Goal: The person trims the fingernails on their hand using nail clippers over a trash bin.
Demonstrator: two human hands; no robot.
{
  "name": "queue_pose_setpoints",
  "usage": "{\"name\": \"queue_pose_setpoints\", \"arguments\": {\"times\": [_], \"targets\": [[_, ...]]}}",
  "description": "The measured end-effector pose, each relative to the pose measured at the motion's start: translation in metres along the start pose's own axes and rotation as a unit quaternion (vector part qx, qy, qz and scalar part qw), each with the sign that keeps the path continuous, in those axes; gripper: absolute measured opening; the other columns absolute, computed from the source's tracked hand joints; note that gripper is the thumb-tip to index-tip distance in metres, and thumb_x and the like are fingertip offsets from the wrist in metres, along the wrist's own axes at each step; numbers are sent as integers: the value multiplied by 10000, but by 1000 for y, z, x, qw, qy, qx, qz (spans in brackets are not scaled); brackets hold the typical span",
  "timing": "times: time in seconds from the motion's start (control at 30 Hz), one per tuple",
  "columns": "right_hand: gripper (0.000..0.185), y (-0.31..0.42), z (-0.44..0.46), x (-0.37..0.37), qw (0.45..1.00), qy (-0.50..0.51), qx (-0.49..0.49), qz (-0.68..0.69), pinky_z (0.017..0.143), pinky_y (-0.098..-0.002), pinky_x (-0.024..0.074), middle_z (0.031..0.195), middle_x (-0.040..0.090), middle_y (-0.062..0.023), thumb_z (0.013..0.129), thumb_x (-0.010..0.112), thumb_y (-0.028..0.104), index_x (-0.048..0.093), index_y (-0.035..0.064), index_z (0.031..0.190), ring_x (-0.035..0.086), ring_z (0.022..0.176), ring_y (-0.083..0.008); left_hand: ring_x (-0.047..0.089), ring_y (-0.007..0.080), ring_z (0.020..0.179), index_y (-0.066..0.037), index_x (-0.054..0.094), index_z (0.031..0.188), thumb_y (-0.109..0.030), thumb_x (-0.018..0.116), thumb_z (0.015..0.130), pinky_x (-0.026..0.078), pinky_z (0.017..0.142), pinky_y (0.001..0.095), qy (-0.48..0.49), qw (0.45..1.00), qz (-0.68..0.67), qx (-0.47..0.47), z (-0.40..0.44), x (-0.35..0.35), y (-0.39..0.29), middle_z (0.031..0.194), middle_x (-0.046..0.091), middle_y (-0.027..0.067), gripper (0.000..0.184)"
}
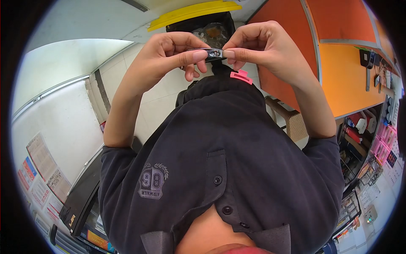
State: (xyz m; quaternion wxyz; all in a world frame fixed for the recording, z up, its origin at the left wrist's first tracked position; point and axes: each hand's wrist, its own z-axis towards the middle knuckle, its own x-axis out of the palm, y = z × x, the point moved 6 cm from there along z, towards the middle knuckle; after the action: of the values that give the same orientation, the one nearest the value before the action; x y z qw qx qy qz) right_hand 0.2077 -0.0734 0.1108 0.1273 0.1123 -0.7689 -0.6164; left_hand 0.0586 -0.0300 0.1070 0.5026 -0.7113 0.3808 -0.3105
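Observation:
A small shiny metal nail clipper is held up level in front of my body. My left hand is closed on one end, thumb flat along its near side. At the other end, the thumb and forefinger of my right hand pinch together, the thumbnail right at the metal edge. The clipper's left part is hidden by my left fingers. Just below my right fingers, a pink claw hair clip shows against my dark clothing; no hand touches it.
Beyond my hands stands a black bin with a clear plastic liner, beside a yellow strip. An orange cabinet and desk are to the right, with a beige stool below. A white panel stands left.

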Motion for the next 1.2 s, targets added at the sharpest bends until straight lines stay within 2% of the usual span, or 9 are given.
{"name": "queue_pose_setpoints", "arguments": {"times": [0.6,0.9,1.2], "targets": [[162,-4,0,-5,1000,-4,-13,24,619,-220,510,715,630,-70,789,651,116,643,-38,839,613,635,-106,525,80,482,30,589,928,-153,556,850,424,478,190,5,1000,4,-11,9,-2,3,670,606,79,201],[185,1,-3,-7,993,-47,-38,101,647,-232,514,745,644,-90,800,644,125,637,-46,869,634,669,-130,520,85,475,41,577,956,-147,561,841,456,525,209,-74,997,-7,29,-1,2,-17,711,611,103,221],[181,-6,-4,-5,983,-102,-37,150,652,-233,511,746,646,-100,800,647,140,637,-30,861,628,668,-127,588,95,601,63,585,962,-129,621,818,473,546,208,-111,991,-49,57,-2,5,-17,744,625,109,242]]}}
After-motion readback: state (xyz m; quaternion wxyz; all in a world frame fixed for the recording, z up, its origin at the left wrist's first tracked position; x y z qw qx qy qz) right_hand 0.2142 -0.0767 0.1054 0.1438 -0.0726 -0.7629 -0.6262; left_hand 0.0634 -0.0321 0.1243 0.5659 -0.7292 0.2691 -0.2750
